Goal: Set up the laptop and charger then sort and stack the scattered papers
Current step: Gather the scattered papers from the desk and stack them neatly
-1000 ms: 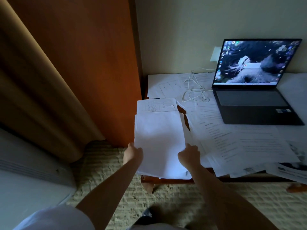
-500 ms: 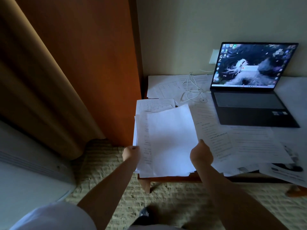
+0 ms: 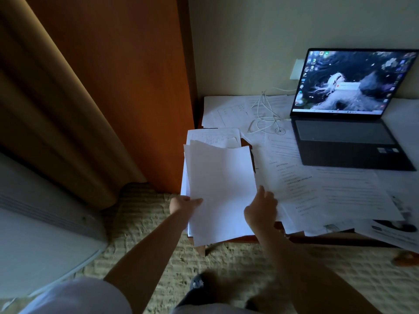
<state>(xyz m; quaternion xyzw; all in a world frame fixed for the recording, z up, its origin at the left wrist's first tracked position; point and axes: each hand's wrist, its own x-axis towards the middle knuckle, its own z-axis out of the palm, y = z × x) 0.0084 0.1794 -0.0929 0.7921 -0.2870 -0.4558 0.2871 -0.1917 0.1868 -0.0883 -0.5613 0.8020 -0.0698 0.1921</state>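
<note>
Left of our hands we see a tan curtain point(image 3: 45, 114) and wooden panel point(image 3: 127, 75); below them, patterned carpet point(image 3: 140, 232).

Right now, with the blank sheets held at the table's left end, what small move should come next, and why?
Probably lower the held sheets onto the pile under them and square the edges. The left hand pinches their left edge, the right hand is at their right edge, and printed papers lie loose beside the laptop.
</note>
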